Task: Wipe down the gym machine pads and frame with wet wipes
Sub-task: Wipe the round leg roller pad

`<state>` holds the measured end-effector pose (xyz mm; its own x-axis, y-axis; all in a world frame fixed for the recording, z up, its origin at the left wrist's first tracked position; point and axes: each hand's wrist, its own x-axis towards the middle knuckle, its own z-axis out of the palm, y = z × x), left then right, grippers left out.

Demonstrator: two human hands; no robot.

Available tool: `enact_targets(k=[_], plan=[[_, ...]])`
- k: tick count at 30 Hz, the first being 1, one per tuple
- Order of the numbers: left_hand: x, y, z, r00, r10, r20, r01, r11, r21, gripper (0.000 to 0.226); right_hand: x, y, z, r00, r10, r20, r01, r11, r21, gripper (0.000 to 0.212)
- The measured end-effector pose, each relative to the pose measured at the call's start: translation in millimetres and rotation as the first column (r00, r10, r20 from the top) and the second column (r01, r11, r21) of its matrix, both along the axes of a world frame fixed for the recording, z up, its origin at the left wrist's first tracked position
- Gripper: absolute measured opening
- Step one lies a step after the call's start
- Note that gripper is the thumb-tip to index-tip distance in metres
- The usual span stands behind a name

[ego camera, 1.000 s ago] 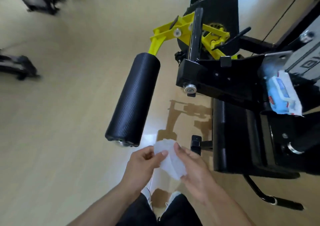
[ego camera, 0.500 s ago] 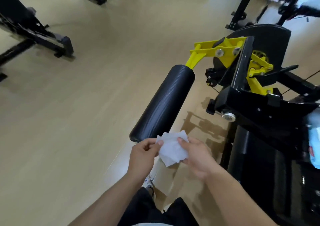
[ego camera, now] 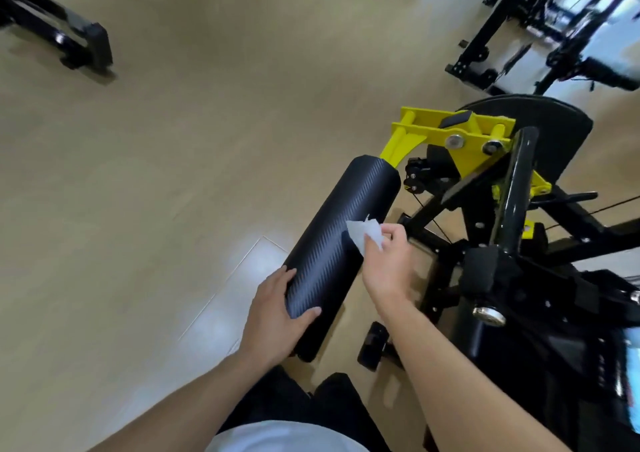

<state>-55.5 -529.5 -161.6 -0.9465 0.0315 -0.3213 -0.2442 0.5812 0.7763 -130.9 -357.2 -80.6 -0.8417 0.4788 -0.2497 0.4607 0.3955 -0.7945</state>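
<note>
- The left hand (ego camera: 277,316) is wrapped round the near end of the black roller pad (ego camera: 341,254), fingers on the left flank and thumb across the top. My guess is that it is steadying the pad, which hangs on a swinging yellow arm (ego camera: 446,136) and would likely turn or drift under a push.
- The right hand (ego camera: 384,261) pinches a crumpled white wet wipe (ego camera: 363,231) between thumb and curled fingers. The wipe sits at the right flank of the pad, about halfway along it, and seems to be just touching the textured surface; the hand is a little blurred, so I cannot say how firmly it presses.
- The two hands bracket the pad: one at the near end on the left, the other further up on the right, with the wipe well apart from the gripping fingers.
- The wipe is bunched, not spread flat, so only a small part would meet the pad in a pass.
- To the right stands the black frame (ego camera: 512,209) of the machine, with a dark upright bar and bolts; the wipe is not on it.
- By my reading the pad is the step in hand, and the frame is yet to come.
- The pale floor (ego camera: 156,192) runs off to the left, with another machine's base (ego camera: 76,41) at the far left.
</note>
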Motion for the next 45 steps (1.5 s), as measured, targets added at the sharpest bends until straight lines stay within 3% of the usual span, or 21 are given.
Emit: enact_targets(k=[2, 3, 5, 9, 10, 11, 12, 14, 16, 18, 21, 22, 25, 27, 29, 32, 36, 37, 40, 42, 45], plan=[[1, -3, -11, 0.999, -0.036, 0.015, 0.036, 0.999, -0.017, 0.084, 4, -6, -25, 0.965, 0.236, 0.118, -0.253, 0.955, 0.155, 0.023], [2, -5, -16, 0.999, -0.036, 0.001, 0.036, 0.999, -0.019, 0.079, 9, -8, -41, 0.892, 0.406, 0.199, -0.444, 0.869, 0.217, 0.032], [3, -7, -21, 0.999, 0.018, -0.029, -0.018, 1.0, 0.001, 0.058, 24, -11, -67, 0.659, 0.69, 0.298, -0.749, 0.572, 0.333, 0.049], [4, -4, -31, 0.963, 0.266, 0.05, -0.269, 0.96, 0.075, 0.038, 28, -5, -71, 0.24, 0.926, 0.291, -0.906, 0.107, 0.409, 0.057], [5, -2, -33, 0.943, 0.325, 0.075, -0.331, 0.94, 0.083, 0.037, 15, 3, -71, 0.17, 0.941, 0.294, -0.903, 0.029, 0.429, 0.054], [5, 0, -35, 0.922, 0.375, 0.099, -0.384, 0.919, 0.086, 0.035, -2, 11, -72, 0.156, 0.943, 0.294, -0.884, 0.001, 0.468, 0.051], [6, 2, -37, 0.903, 0.415, 0.114, -0.425, 0.901, 0.087, 0.034, -25, 21, -73, 0.214, 0.934, 0.288, -0.863, 0.043, 0.503, 0.049], [7, 5, -40, 0.879, 0.46, 0.129, -0.472, 0.878, 0.084, 0.033, -67, 42, -68, 0.445, 0.851, 0.28, -0.815, 0.255, 0.52, 0.048], [8, 9, -42, 0.842, 0.522, 0.136, -0.536, 0.838, 0.104, 0.031, -81, 49, -63, 0.53, 0.803, 0.272, -0.815, 0.394, 0.426, 0.049], [10, 14, -40, 0.795, 0.593, 0.125, -0.606, 0.786, 0.124, 0.025, -62, 40, -63, 0.472, 0.846, 0.247, -0.853, 0.368, 0.369, 0.049], [9, 21, -35, 0.73, 0.676, 0.098, -0.684, 0.722, 0.109, 0.022, -21, 18, -65, 0.298, 0.936, 0.187, -0.917, 0.227, 0.327, 0.044], [9, 23, -35, 0.711, 0.697, 0.098, -0.703, 0.704, 0.098, 0.022, -15, 13, -65, 0.289, 0.942, 0.17, -0.926, 0.23, 0.3, 0.044], [12, 26, -34, 0.649, 0.754, 0.104, -0.76, 0.647, 0.061, 0.028, -18, 12, -57, 0.447, 0.89, 0.088, -0.887, 0.428, 0.174, 0.044], [13, 31, -30, 0.637, 0.77, 0.028, -0.771, 0.637, 0.002, 0.027, -26, 16, -52, 0.491, 0.867, 0.081, -0.868, 0.48, 0.124, 0.053], [6, 38, -22, 0.665, 0.743, -0.08, -0.746, 0.665, -0.022, 0.023, -30, 16, -52, 0.517, 0.848, 0.12, -0.853, 0.498, 0.156, 0.061], [-13, 51, -4, 0.708, 0.704, -0.062, -0.702, 0.71, 0.047, 0.026, -24, 11, -59, 0.546, 0.82, 0.172, -0.837, 0.525, 0.156, 0.07], [-22, 58, 0, 0.757, 0.653, -0.037, -0.652, 0.758, 0.033, 0.028, -9, 16, -68, 0.374, 0.897, 0.235, -0.895, 0.283, 0.344, 0.066], [-19, 58, -2, 0.764, 0.643, -0.054, -0.642, 0.766, 0.026, 0.027, -7, 19, -69, 0.366, 0.902, 0.227, -0.888, 0.266, 0.374, 0.064], [-12, 56, -8, 0.815, 0.574, -0.081, -0.575, 0.818, 0.007, 0.02, -8, 22, -69, 0.429, 0.888, 0.167, -0.877, 0.365, 0.313, 0.053], [-12, 52, -10, 0.838, 0.536, -0.102, -0.537, 0.843, 0.018, 0.012, -9, 23, -65, 0.451, 0.881, 0.143, -0.87, 0.399, 0.288, 0.059], [-11, 45, -9, 0.821, 0.551, -0.15, -0.539, 0.835, 0.113, 0.006, -17, 22, -54, 0.582, 0.8, 0.146, -0.806, 0.544, 0.233, 0.057]])
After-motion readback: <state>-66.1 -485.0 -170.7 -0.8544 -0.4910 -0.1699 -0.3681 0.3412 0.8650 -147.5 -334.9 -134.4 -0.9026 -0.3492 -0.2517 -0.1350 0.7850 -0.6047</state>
